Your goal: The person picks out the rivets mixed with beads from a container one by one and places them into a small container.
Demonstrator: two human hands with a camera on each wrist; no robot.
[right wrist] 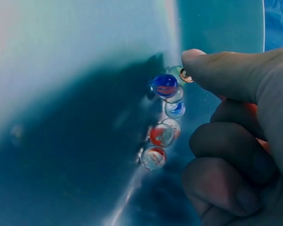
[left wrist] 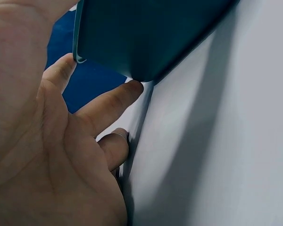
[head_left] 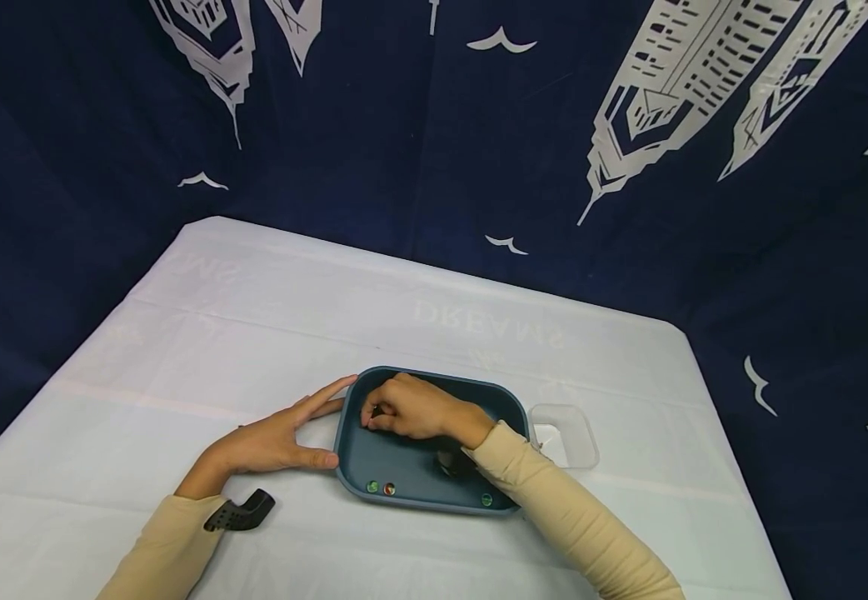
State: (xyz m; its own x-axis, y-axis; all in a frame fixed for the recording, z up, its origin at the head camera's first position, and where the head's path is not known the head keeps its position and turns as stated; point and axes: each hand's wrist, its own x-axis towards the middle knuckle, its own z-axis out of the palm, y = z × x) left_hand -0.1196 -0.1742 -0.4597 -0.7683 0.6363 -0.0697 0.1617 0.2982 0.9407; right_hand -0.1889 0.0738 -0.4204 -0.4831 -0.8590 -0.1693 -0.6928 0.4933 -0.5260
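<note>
A blue-grey tray [head_left: 411, 454] lies on the white table. My left hand [head_left: 272, 442] is spread at its left side, thumb and fingertips touching the rim; the left wrist view shows the fingers [left wrist: 108, 106] extended against the tray's outer wall. Inside, at the tray's left end, my right hand [head_left: 411, 408] has its fingers curled and pinches a marble with an orange swirl [right wrist: 185, 74] at the thumb tip, partly covered. Along the inner edge beside it sit a blue marble [right wrist: 164, 85], a red-swirled marble [right wrist: 161, 135] and another marble [right wrist: 153, 157]. The palm's inside is hidden.
Near the tray's front wall lie a green marble [head_left: 372, 486], a red-and-yellow marble [head_left: 389, 489] and another green marble [head_left: 486, 499]. A clear plastic container [head_left: 580, 437] stands right of the tray, behind the right forearm. A dark blue printed cloth [head_left: 404, 167] hangs behind the table.
</note>
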